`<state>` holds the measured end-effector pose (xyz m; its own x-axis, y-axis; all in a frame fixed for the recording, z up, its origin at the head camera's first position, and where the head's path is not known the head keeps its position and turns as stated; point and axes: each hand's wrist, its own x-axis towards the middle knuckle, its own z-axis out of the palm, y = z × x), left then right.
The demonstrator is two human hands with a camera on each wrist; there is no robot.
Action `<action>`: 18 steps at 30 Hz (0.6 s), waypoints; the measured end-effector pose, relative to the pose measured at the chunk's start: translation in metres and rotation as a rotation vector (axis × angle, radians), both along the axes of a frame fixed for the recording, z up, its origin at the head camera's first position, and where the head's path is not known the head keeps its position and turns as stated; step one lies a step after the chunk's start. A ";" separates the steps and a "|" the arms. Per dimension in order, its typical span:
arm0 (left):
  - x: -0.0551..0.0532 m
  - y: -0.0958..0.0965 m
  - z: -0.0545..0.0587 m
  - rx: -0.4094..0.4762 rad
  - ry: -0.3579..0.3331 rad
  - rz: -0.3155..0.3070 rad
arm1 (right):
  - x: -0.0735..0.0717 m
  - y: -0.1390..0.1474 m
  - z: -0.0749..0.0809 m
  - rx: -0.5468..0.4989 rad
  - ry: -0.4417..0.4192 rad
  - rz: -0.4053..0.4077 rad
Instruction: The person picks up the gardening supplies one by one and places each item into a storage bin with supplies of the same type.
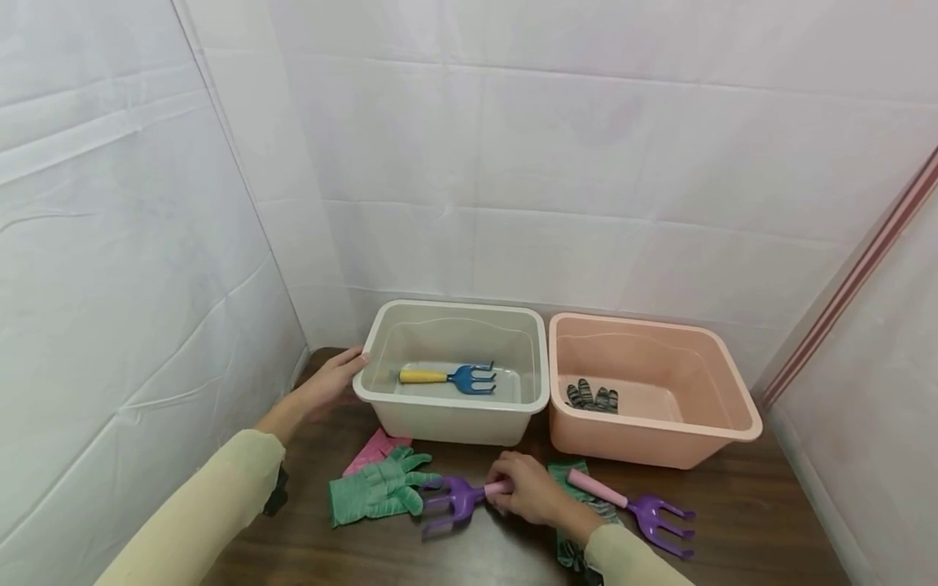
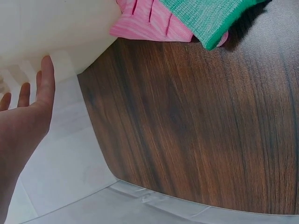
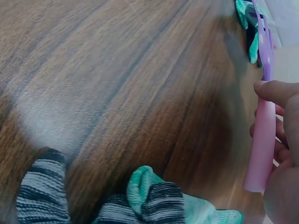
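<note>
My right hand (image 1: 531,491) pinches the pink handle of a purple hand fork (image 1: 462,498), thumb on top in the right wrist view. Its tines point left, over or beside the fingers of a green glove (image 1: 374,490); whether they touch, I cannot tell. My left hand (image 1: 333,384) rests its fairly straight fingers against the left side of a whitish plastic tub (image 1: 454,422). Inside that tub lies a blue hand fork (image 1: 465,379) with a yellow handle. A pink glove (image 2: 152,23) is partly hidden beneath the green one.
Beside the whitish tub stands a peach tub (image 1: 623,443) holding a dark striped glove (image 1: 595,399). A second purple hand fork (image 1: 650,517) lies right of my right forearm, its handle over green and striped gloves (image 1: 563,474). White sheeting (image 1: 476,163) walls the back and sides.
</note>
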<state>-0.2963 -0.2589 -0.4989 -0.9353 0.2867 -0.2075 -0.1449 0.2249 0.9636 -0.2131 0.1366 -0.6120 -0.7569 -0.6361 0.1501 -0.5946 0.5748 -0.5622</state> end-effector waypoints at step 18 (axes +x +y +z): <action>-0.002 -0.002 -0.003 0.031 -0.007 -0.004 | 0.006 -0.006 0.049 -0.020 -0.021 0.046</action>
